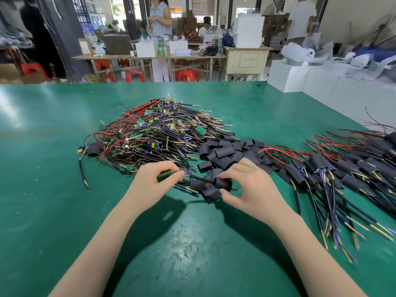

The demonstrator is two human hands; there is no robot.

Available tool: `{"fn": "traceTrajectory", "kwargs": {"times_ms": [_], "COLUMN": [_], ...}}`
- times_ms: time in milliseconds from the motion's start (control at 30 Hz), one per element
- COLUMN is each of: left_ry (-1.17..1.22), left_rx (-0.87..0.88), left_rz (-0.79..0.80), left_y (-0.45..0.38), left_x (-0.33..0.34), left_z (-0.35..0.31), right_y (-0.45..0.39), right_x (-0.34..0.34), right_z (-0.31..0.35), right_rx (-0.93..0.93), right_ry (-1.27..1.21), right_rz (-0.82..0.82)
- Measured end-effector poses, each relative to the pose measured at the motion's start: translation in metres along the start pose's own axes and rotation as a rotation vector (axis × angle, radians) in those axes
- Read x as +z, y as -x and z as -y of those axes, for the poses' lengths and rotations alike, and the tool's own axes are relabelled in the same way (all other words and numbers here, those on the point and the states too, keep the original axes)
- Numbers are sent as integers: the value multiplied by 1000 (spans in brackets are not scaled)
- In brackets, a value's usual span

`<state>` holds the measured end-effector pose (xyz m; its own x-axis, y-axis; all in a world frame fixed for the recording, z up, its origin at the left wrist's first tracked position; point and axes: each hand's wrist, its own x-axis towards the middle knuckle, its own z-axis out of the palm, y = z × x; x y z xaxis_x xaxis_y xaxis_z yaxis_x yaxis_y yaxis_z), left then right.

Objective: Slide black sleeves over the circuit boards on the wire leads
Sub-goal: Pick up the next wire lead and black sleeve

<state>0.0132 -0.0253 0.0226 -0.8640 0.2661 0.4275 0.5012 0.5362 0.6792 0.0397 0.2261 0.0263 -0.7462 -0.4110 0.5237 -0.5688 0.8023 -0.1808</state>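
Green circuit board (pixel 165 176), light, stiff, pinched in left hand (pixel 150 185) grip; right hand (pixel 246 187) grip pinches limp black sleeve (pixel 222 182) mouth

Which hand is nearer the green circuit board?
Left. The left hand pinches the green circuit board; the right hand is off to its right, gripping a black sleeve.

Both bare forearms extend forward from the lower frame, converging slightly. Left hand (pixel 150 185): fingers curled, thumb and fingertips pinching a small green circuit board (pixel 165 176). Right hand (pixel 250 189): palm down, fingers curled and thumb opposed, pinching a black sleeve (pixel 222 183). The two hands sit near each other, apart.
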Motion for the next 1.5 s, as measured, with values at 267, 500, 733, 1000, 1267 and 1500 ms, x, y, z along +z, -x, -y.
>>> {"fn": "traceTrajectory", "kwargs": {"times_ms": [267,500,733,1000,1267,1500], "left_ry": [-201,-255,-47,88,245,519], "left_rx": [208,166,51,0,-67,-300], "left_rz": [220,241,113,33,27,39], "left_y": [5,7,7,7,6,3], "left_x": [34,32,30,33,35,26], "left_z": [-21,-9,-13,-18,-17,-14], "right_y": [-2,-1,-1,-2,-3,-3], "right_x": [5,-1,3,10,10,8], "right_z": [11,3,7,12,14,16], "right_rx": [97,109,60,68,149,102], "right_ry": [-110,-104,-116,-229,-288,-296], "right_rz": [-32,7,97,121,88,37]}}
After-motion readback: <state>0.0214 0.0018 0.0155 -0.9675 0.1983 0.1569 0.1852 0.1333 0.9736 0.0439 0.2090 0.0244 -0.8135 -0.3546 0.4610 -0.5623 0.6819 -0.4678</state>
